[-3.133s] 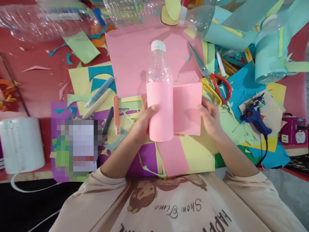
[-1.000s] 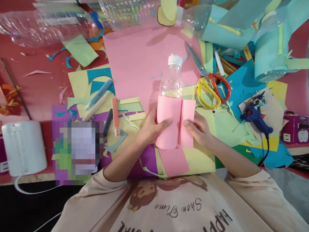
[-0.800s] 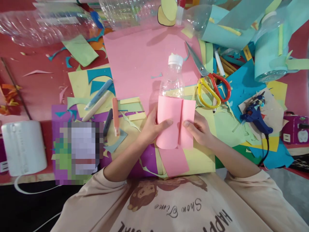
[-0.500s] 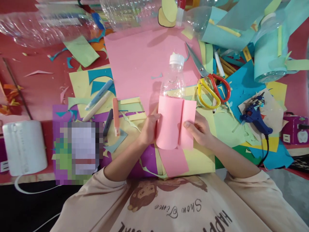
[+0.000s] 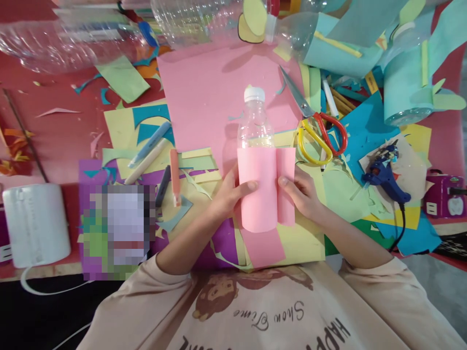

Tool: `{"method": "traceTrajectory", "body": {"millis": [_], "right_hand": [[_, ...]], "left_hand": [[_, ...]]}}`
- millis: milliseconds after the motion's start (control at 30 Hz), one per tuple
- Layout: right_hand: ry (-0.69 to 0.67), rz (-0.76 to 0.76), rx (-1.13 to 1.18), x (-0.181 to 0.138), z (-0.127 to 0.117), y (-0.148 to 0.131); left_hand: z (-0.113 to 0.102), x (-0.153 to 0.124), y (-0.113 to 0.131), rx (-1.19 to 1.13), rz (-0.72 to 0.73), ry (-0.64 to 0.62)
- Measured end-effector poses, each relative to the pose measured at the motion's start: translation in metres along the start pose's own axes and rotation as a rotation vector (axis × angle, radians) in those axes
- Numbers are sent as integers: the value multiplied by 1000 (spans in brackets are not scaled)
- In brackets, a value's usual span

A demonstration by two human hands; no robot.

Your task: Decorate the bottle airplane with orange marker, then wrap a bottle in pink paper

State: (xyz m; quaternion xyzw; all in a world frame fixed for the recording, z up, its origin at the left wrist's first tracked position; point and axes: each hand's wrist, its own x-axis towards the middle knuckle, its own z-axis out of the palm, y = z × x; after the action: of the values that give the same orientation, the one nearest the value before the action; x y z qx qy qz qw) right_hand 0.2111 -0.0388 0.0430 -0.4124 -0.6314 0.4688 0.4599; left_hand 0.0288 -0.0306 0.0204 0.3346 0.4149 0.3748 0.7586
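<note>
A clear plastic bottle [image 5: 256, 121] with a white cap is held between my hands. Pink paper [image 5: 258, 199] wraps around its lower body, and a loose end of that paper sticks out on the right. My left hand [image 5: 233, 192] grips the wrapped bottle from the left, thumb pressed on the front of the paper. On the other side, my right hand [image 5: 301, 192] pinches the loose end, its thumb in front and its fingers behind, partly hidden. Scissors [image 5: 314, 119] with red and yellow handles lie just beyond my right hand.
A blue glue gun [image 5: 388, 175] rests on a paper piece at right, its cord running toward me. Teal paper-covered bottles [image 5: 408, 92] stand at the back right. Markers [image 5: 175, 175] and paper scraps lie left of my hands. A white box-shaped device [image 5: 36, 223] is at far left.
The bottle's top has shifted left and its cap sits slightly lower. My left thumb has moved right onto the paper's front. The loose paper end now shows narrower.
</note>
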Motion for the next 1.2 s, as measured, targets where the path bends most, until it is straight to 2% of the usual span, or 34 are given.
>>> {"method": "traceTrajectory", "body": {"millis": [233,533,767,1200], "right_hand": [[-35,9,-26,-1,2,6],[-39,105,-54,1,1,5],[-19,132,21,2,1,6],[-10,138,8,1,1,6]], "left_hand": [[1,-3,3,53,-60,12],[0,-1,-5,-42,-15,43],[1,2,0,-19,-7,67],[-6,5,-1,61,52,-35]]}}
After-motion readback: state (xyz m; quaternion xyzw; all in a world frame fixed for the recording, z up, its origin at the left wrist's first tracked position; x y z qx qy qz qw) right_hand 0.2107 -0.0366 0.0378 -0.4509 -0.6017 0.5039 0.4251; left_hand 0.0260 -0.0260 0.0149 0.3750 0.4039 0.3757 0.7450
